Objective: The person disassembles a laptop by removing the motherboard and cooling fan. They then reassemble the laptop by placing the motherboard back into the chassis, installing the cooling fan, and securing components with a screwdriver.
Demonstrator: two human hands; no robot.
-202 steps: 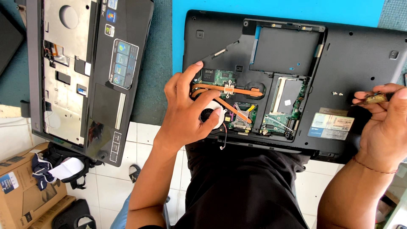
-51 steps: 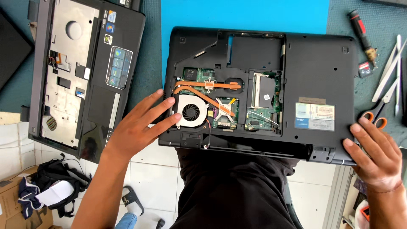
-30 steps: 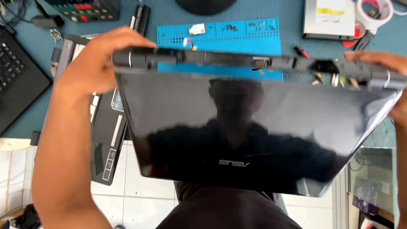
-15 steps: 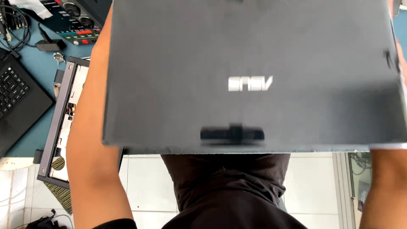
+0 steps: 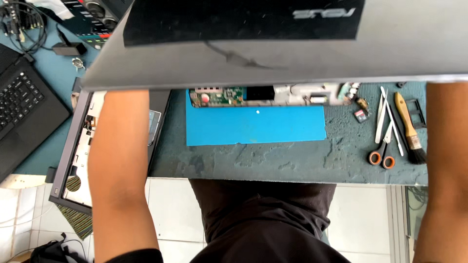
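Laptop (image 5: 292, 48) held above the blue mat (image 5: 256, 124), long axis left-right, a forearm under each end. Fingers hidden behind it: grip cannot be told.

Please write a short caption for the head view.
Grey laptop raised above blue rectangular mat; orange-handled scissors lie beside.

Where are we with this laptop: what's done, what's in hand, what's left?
Done: the laptop is up off the blue mat, and a board shows at its lower edge, so it looks partly opened. In hand: left arm and right arm hold it raised, with the hands hidden behind it. Left: it is not yet set down, and the scissors and brush lie untouched.
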